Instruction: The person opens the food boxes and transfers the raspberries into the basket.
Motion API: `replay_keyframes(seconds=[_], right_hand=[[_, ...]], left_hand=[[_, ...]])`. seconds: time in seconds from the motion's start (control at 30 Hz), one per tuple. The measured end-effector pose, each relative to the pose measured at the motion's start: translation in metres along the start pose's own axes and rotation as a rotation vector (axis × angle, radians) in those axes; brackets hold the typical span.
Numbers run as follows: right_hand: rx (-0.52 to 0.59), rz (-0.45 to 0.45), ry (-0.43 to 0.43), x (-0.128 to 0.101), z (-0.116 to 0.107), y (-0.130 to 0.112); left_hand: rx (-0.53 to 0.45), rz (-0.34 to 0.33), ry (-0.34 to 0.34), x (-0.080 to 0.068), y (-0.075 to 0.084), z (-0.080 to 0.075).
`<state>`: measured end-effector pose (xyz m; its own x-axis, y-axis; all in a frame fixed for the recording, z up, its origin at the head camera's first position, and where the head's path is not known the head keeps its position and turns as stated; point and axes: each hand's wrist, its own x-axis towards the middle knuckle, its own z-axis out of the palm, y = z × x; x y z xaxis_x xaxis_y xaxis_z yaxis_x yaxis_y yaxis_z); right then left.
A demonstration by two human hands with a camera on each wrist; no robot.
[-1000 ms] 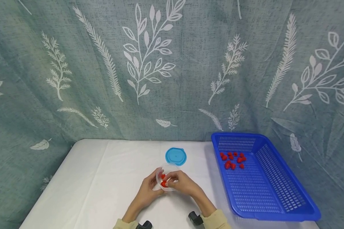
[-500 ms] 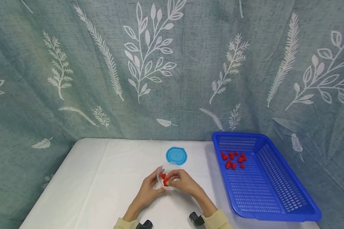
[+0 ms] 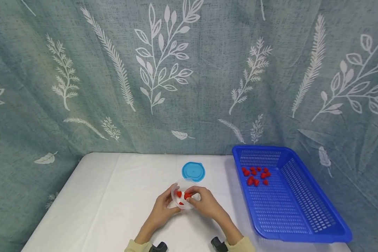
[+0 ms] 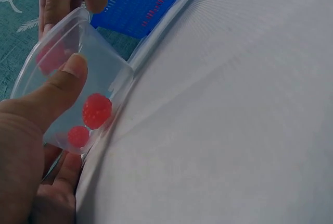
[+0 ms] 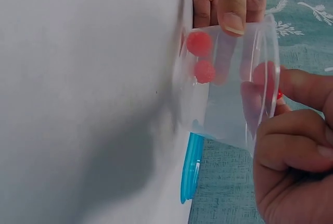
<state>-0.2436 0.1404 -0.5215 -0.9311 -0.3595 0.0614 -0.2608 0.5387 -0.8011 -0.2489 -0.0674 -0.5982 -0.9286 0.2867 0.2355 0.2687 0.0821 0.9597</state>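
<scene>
Lifted slightly, right hand (image 3: 203, 203) pinches a bumpy red berry (image 3: 187, 196); left hand (image 3: 163, 209) grips the clear plastic cup (image 3: 180, 199).

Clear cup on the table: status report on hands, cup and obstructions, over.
Left hand grips the clear cup. Right hand pinches a red berry at the cup's mouth. Two berries sit inside. Blue lid lies apart; nothing in the way.
</scene>
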Motion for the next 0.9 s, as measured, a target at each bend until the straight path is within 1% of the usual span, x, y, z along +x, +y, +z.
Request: replay_keyframes(seconds=[0.07, 0.17, 0.37, 0.5, 0.63, 0.73, 0.9], right_hand=[[0.007, -0.006, 0.024, -0.003, -0.002, -0.001], [0.045, -0.014, 0.049, -0.008, -0.005, -0.003], [0.18, 0.01, 0.056, -0.019, -0.015, -0.014], [0.245, -0.002, 0.052, -0.028, -0.026, -0.025], [0.309, -0.029, 0.051, -0.037, -0.042, -0.04], [0.346, -0.049, 0.071, -0.044, -0.058, -0.049], [0.334, -0.089, 0.137, -0.051, -0.091, -0.058]], left_hand=[[-0.004, -0.006, 0.001, 0.0, 0.0, 0.0], [-0.013, -0.018, -0.003, 0.0, 0.001, 0.0], [-0.017, -0.029, -0.01, 0.0, 0.003, 0.001], [0.005, -0.033, 0.004, 0.0, 0.004, 0.001], [0.016, -0.026, 0.012, 0.0, 0.003, 0.002], [0.004, -0.025, 0.011, 0.0, 0.002, 0.002], [-0.03, -0.03, -0.006, 0.0, 0.001, 0.002]])
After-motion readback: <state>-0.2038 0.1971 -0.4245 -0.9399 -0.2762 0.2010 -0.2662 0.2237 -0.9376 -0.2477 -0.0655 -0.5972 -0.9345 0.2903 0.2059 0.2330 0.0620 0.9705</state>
